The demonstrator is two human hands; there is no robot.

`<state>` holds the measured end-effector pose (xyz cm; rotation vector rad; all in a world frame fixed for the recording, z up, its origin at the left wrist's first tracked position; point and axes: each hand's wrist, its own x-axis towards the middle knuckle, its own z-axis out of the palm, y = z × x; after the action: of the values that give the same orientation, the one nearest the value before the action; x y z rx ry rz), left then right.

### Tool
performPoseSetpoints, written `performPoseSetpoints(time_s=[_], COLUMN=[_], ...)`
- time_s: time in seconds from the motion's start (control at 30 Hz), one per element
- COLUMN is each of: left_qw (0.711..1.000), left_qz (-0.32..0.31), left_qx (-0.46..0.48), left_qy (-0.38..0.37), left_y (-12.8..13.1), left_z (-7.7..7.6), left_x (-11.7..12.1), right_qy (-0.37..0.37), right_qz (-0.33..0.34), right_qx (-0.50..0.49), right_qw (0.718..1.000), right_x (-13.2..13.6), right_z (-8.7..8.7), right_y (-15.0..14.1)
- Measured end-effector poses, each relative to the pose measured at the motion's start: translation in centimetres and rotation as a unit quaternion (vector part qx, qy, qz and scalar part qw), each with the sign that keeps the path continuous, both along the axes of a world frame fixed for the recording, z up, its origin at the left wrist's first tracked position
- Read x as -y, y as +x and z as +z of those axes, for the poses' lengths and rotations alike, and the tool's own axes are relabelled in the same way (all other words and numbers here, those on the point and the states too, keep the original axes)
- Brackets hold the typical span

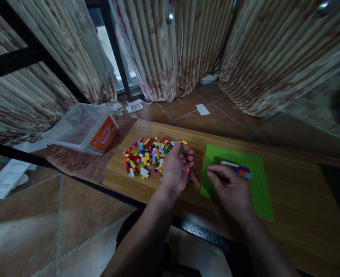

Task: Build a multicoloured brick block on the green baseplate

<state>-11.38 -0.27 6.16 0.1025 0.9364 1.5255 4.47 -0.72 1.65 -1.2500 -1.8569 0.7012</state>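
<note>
Over the right side of a pile of small coloured building bricks [147, 154] is my left hand [175, 167], its fingers curled. A small green building brick [181, 150] shows between its thumb and fingers. My right hand [232, 188] hovers over a green studded baseplate [253, 196], thumb and forefinger pinched together. Whatever may be between those fingertips is too small to make out. Just beyond the right hand, a short row of joined bricks [243, 172] in white, red, blue and orange sits on the baseplate, partly hidden by that hand.
The bricks and baseplate lie on a wooden table [291, 192]. Past its left end stands a clear plastic bin [80, 129] with an orange label. A dark flat object [339, 188] is at the right. White paper [202, 109] lies on the tiled floor below curtains [158, 50].
</note>
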Motion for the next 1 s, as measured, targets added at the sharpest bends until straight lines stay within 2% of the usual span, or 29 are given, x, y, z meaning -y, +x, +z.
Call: performPoseSetpoints(time_s=[0.17,0.5,0.73,1.0], left_qw=[0.998,0.996,0.995,0.996], left_qz=[0.028,0.043,0.050,0.051], left_qx=[0.049,0.073,0.082,0.077], left_qy=[0.009,0.025,0.013,0.015], left_y=[-1.8,-2.9,-3.3,-3.5], left_z=[0.5,0.3,0.8,0.8], left_x=[0.0,-0.1,-0.2,-0.2], right_qy=[-0.016,-0.002,0.018,0.035], right_qz=[0.015,0.091,0.076,0.091], right_qx=[0.012,0.079,0.142,0.152], right_qw=[1.000,0.993,0.987,0.984], right_x=[0.2,0.8,0.8,0.7], right_z=[0.0,-0.1,-1.1,-1.5], right_y=[-0.3,-1.1,-1.7,-1.9])
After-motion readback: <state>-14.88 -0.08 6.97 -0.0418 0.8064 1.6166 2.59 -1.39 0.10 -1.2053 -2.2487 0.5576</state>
